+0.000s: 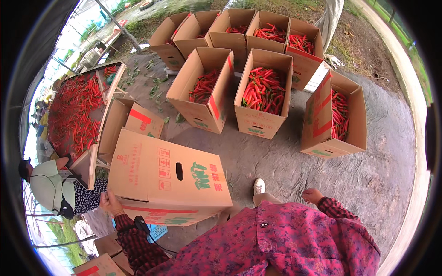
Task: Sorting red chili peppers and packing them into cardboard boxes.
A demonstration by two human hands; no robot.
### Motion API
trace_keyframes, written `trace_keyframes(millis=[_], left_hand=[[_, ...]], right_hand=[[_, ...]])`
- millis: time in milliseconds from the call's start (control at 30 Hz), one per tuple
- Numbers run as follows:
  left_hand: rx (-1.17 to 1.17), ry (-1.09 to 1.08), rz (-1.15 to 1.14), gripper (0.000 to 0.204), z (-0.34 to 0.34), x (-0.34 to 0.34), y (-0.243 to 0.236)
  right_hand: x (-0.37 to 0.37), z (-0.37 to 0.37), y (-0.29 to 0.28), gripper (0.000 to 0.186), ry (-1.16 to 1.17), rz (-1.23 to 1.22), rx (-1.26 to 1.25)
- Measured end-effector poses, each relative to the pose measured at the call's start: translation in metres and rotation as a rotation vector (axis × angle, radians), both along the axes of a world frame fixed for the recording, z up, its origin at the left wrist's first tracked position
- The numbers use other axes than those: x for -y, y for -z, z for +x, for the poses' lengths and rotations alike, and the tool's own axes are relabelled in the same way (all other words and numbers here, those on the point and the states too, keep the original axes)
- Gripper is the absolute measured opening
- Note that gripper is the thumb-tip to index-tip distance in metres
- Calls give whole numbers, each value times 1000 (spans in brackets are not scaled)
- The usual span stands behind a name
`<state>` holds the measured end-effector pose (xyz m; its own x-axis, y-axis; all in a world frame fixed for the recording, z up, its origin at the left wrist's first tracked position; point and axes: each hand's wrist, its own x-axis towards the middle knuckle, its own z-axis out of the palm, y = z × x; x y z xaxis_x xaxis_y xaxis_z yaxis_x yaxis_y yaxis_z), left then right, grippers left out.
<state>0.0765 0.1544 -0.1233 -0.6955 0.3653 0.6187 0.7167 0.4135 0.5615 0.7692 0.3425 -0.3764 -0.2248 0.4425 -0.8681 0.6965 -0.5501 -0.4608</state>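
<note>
My left hand [110, 204] grips the left edge of a large cardboard box [152, 163] with red and green print and a dark oval hand slot. The box is tilted in front of me, and its inside is hidden from view. Out to the right, my right hand [313, 196] hangs apart from every box, its fingers curled in and nothing visible in them. Ahead on the ground stand open boxes of red chili peppers [264, 92], the nearest being a middle box [260, 120] and a right box [317, 120].
A back row of open pepper boxes [231, 40] stands farther off. At the left, a wooden-sided table [107, 110] bears a heap of red peppers [76, 110]. A co-worker [50, 188] is beside it. Another open box [145, 120] and a blue crate [157, 232] are nearby.
</note>
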Motion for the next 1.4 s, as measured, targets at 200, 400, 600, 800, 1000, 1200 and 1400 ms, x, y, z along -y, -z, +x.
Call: trace_keyframes(millis=[200,400,600,800,1000,1200,1400], left_hand=[[-33,66,-52,42,12,-53,9],[-95,67,-84,45,25,-58,39],[-57,150,-117,37,54,-84,64],[-189,460,-183,27,77,-102,113],[119,380,-799,45,117,-35,288],[1317,304,-867,75,140,-31,368],[1263,529,-838,64,127,-46,413]], right_hand=[[-73,-176,-58,38,-341,-31,-570],[-47,-312,-125,90,-529,-562,-675],[-25,-401,-71,85,108,-1029,-523],[-15,-442,-4,82,459,-858,-652],[-31,-438,44,65,683,-785,-586],[-30,-400,53,65,554,-714,-499],[-33,-386,37,56,329,-705,-457]])
